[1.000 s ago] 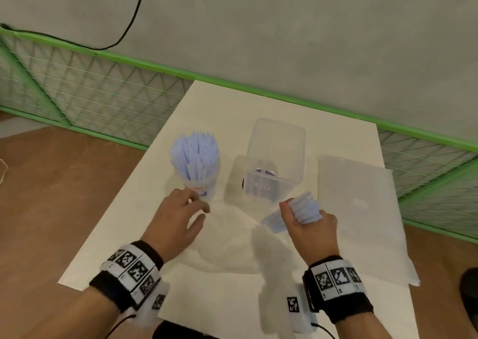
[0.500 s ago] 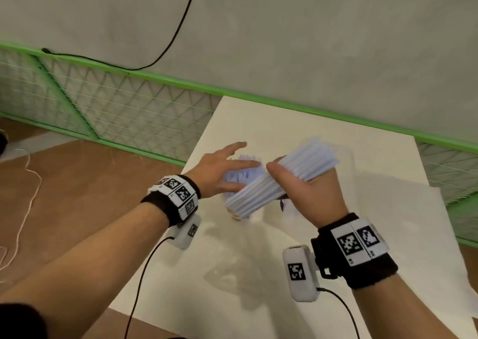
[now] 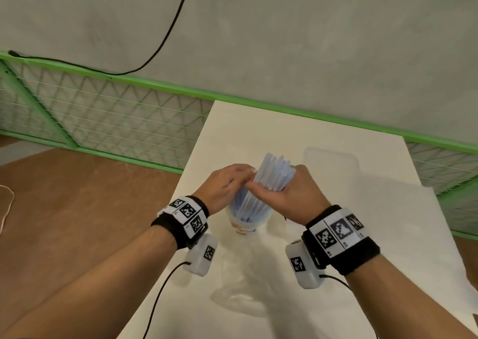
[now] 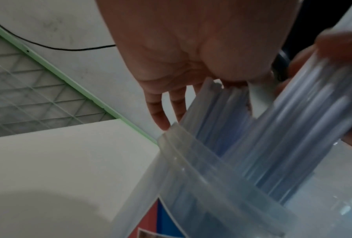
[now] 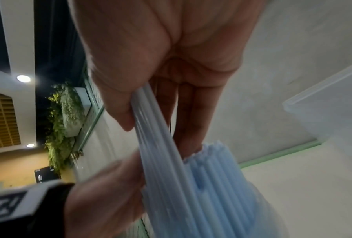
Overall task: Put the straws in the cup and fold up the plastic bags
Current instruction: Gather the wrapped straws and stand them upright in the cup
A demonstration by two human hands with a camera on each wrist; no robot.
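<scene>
Within the last second the right hand [image 3: 292, 196], its grip closed round a straw bundle [image 3: 274, 175], had swung it into the cup [image 3: 245, 222], while the left hand [image 3: 227, 186], fingers loosely extended, steadied the straws, leaving the bags unfolded.

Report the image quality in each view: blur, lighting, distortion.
Head view: evenly lit, mostly sharp, wide-angle bend in the green rail, soft shadows on the table. Left wrist view: dim, the bundle of straws and cup smeared by motion. Right wrist view: the left hand blurred at the bottom, the right hand sharper, ceiling lights flaring.
</scene>
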